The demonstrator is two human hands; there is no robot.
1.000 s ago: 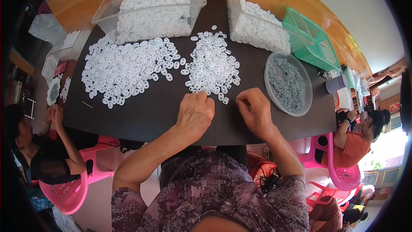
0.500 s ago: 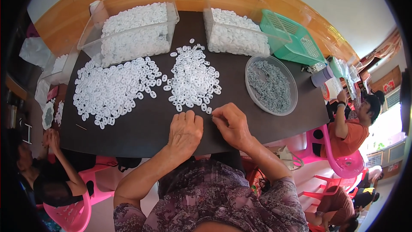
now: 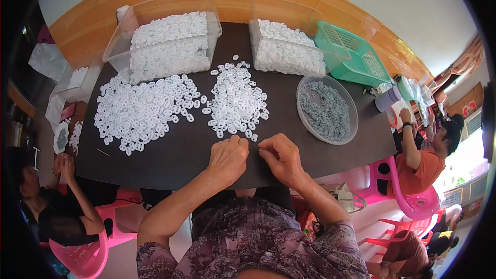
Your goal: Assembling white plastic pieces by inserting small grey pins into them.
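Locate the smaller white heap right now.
In the head view, the smaller heap is central on the table, just beyond the left hand, with the larger heap to its left and the round tub to its right.

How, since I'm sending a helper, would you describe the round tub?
On the dark table, find the green plastic basket at right. The clear tub in front is round and holds small grey pieces, unlike the rectangular bins of white pieces.

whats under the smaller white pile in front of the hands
The smaller white pile appears to rest on the dark tabletop, which shows around its edges. Its lower pieces and the surface directly beneath are covered.
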